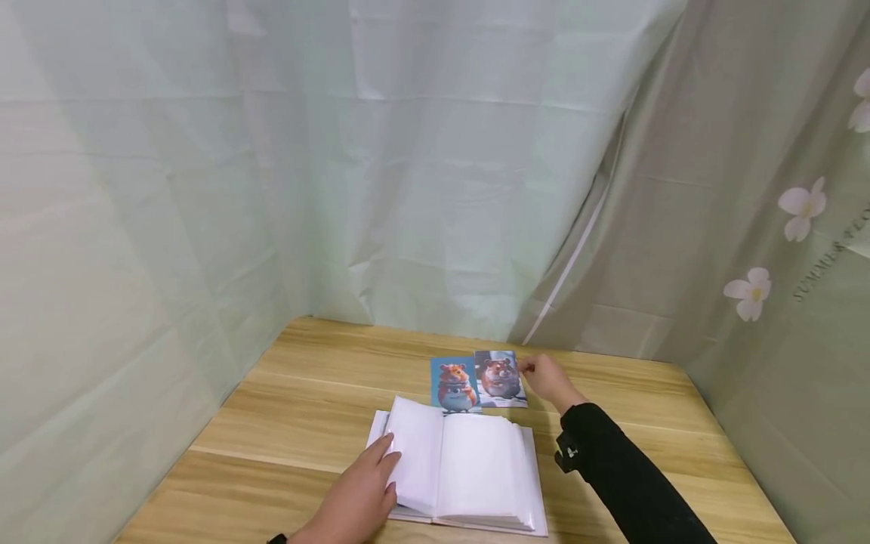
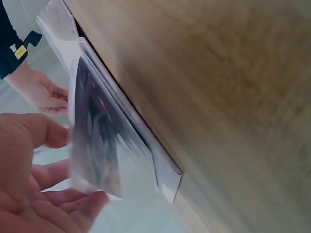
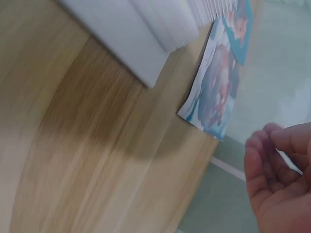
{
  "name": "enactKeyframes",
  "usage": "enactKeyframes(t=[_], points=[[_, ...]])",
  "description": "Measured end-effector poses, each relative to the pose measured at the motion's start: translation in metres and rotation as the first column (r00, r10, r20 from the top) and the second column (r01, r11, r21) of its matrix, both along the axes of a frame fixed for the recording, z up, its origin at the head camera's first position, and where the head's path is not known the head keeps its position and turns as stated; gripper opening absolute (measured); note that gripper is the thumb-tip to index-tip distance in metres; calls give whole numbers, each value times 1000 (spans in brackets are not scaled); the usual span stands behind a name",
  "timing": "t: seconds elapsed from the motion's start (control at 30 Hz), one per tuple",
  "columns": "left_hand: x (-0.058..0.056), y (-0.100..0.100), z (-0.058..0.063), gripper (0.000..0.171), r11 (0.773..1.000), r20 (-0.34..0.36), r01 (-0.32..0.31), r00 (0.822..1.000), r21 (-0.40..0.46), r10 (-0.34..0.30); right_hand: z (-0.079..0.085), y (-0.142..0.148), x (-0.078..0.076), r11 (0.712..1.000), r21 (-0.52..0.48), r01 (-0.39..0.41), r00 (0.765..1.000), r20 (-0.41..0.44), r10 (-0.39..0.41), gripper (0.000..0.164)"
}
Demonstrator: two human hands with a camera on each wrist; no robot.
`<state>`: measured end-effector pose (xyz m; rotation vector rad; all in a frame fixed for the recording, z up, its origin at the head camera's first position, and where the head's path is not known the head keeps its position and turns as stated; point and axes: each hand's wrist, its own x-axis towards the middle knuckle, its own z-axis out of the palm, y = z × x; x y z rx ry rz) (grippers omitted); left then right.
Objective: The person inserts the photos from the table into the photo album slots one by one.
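Note:
A white photo album (image 1: 479, 468) lies spread on the wooden table. My left hand (image 1: 353, 495) holds a raised album page (image 1: 416, 457) at its left edge; a dark picture shows on the page's other face in the left wrist view. Behind the album lie two picture cards: a blue hamster card (image 1: 445, 376) and, to its right, a greyer hamster card (image 1: 499, 374). Beside the grey card's right edge is my right hand (image 1: 544, 378), its fingers loosely bent. The right wrist view shows that hand (image 3: 279, 179) apart from the cards, with nothing visible in it.
Pale curtains (image 1: 435, 166) hang along the back and sides of the table (image 1: 285, 423). The cards lie near the table's far edge. My right forearm's black sleeve (image 1: 618, 468) crosses the table to the right of the album.

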<state>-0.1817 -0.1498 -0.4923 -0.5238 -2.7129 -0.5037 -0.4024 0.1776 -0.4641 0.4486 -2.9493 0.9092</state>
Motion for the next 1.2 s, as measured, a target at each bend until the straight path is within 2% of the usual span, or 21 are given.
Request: enactKeyframes(t=[0.13,0.37,0.5,0.6,0.67,0.87,1.2], points=[[-1,-3,-6,41,1000,47,-1,999,-25,2,-7,-1,-4,996,4,90,996,3,-90,23],[-4,-8,-16,40,998,133,24,991,-64,-16,-21,-7,-5,978,45,204,979,-15,-204,5],[-6,-9,-15,41,996,206,31,978,-84,-13,-27,-12,-6,967,48,251,967,32,-253,25],[-8,-9,-12,42,995,249,34,968,-90,-11,-28,-16,-7,958,69,278,956,77,-283,25],[-9,-8,-11,43,994,257,36,966,-100,-10,-27,-19,-7,953,97,286,953,79,-294,23],[-9,-4,-9,41,992,253,37,968,-125,-4,-26,-27,-4,944,137,301,948,59,-311,31],[-9,-2,-10,39,987,218,39,976,-157,-4,-30,-29,-13,931,170,324,933,103,-344,41]])
